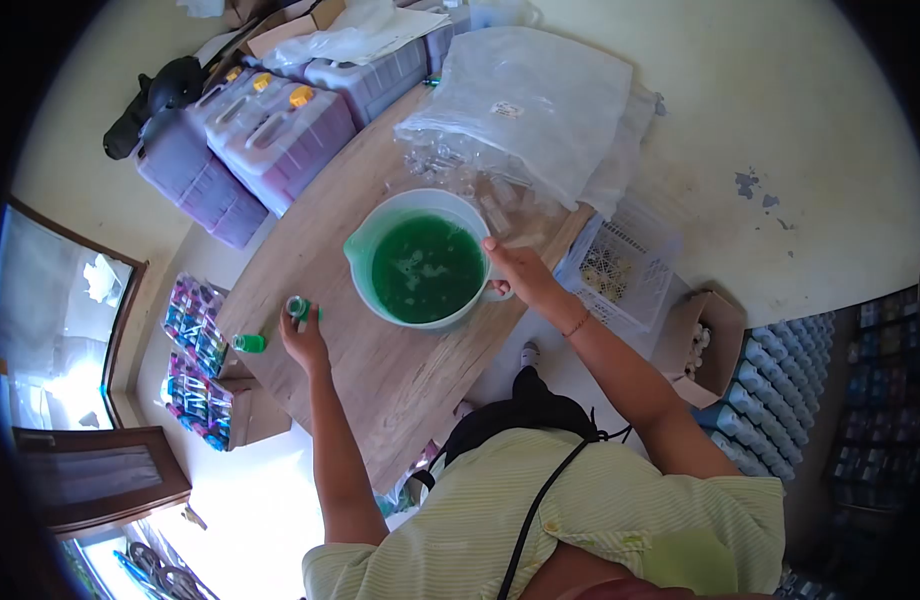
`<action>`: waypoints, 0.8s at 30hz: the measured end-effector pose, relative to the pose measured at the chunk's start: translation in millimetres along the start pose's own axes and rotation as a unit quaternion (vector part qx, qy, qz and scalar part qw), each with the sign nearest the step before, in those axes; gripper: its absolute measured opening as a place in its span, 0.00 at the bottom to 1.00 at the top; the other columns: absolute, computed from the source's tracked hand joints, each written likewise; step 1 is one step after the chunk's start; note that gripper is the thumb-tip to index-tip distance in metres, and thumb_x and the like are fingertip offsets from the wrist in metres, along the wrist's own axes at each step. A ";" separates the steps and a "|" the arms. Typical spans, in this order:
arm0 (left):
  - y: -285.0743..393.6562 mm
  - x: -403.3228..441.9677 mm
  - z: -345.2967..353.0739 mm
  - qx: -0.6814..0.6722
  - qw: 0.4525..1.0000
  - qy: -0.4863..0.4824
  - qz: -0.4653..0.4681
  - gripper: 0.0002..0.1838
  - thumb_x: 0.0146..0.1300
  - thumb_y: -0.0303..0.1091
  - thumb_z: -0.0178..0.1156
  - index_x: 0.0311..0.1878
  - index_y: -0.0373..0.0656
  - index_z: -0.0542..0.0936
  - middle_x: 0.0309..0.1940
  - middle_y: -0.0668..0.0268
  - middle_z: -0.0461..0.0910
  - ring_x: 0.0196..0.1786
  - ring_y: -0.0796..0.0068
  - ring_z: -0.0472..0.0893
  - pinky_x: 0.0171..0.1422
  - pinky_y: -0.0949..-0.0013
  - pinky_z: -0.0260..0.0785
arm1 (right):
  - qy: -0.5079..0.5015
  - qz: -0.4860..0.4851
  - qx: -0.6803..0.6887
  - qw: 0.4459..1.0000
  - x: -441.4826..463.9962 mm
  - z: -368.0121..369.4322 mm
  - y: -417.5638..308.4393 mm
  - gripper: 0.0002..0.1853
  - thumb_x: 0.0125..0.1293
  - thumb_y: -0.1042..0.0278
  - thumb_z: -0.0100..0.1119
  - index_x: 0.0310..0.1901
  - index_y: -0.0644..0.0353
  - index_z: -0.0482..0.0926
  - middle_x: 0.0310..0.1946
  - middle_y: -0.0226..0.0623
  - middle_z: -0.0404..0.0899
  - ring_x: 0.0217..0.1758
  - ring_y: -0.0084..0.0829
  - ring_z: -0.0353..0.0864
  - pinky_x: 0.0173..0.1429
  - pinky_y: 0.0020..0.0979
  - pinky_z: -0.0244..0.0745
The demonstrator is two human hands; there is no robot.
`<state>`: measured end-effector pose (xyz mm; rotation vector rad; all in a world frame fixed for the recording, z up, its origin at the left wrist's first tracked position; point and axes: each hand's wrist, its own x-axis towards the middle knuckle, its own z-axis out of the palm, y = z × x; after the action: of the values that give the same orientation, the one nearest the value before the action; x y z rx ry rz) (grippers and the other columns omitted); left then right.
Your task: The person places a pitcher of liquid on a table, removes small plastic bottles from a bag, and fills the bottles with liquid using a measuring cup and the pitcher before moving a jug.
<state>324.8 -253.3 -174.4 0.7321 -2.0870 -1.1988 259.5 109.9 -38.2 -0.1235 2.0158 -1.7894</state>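
Note:
A white plastic pitcher (pixel 385 211) with a pouring spout at its left stands over the wooden table. Green liquid (pixel 428 268) with patches of foam fills much of it. My right hand (pixel 523 272) is closed around the pitcher's handle, thumb on top. At the left, my left hand (pixel 305 340) has its fingers around a small clear bottle (pixel 298 307) with green liquid in it and an uncapped mouth. Just left of that hand, a second small bottle (pixel 249 343) of green liquid is near the table edge.
Clear empty bottles (pixel 445 165) spill from a large plastic bag (pixel 540 100) on the wooden table (pixel 310 250). Purple-filled jerrycans (pixel 280 140) stand behind. A white crate (pixel 625 260) and a cardboard box (pixel 702 345) are at the right; wrapped colourful packs (pixel 195 320) lie left.

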 end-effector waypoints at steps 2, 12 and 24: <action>-34.8 4.0 -2.0 -0.001 0.998 0.047 -0.038 0.31 0.49 0.37 0.70 0.55 0.33 0.72 0.49 0.54 0.75 0.49 0.62 0.78 0.53 0.64 0.70 | -0.040 -0.038 -0.016 0.998 2.0 -7.6 0.8 0.33 0.64 0.34 0.41 0.24 0.63 0.73 0.19 0.31 0.71 0.24 0.20 0.70 0.32 0.23 0.67; -70.3 -0.3 13.0 0.010 0.975 0.157 -0.153 0.32 0.51 0.35 0.68 0.58 0.33 0.69 0.50 0.53 0.75 0.50 0.65 0.77 0.54 0.65 0.70 | 0.083 -0.138 -0.136 0.977 169.4 -238.4 -79.2 0.17 0.68 0.50 0.47 0.43 0.57 0.72 0.34 0.27 0.72 0.33 0.19 0.74 0.39 0.23 0.71; -17.3 -106.8 30.3 0.234 0.920 0.225 -0.217 0.30 0.52 0.34 0.67 0.58 0.36 0.69 0.43 0.51 0.77 0.42 0.63 0.77 0.45 0.62 0.72 | 0.254 -0.162 -0.302 0.904 606.3 -423.3 -109.2 0.30 0.53 0.53 0.61 0.56 0.60 0.70 0.47 0.43 0.75 0.51 0.35 0.76 0.44 0.30 0.76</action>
<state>375.5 -167.8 -226.9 1.5965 -1.8685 -0.6297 -469.8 271.5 -64.3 -0.2033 3.0434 -1.3897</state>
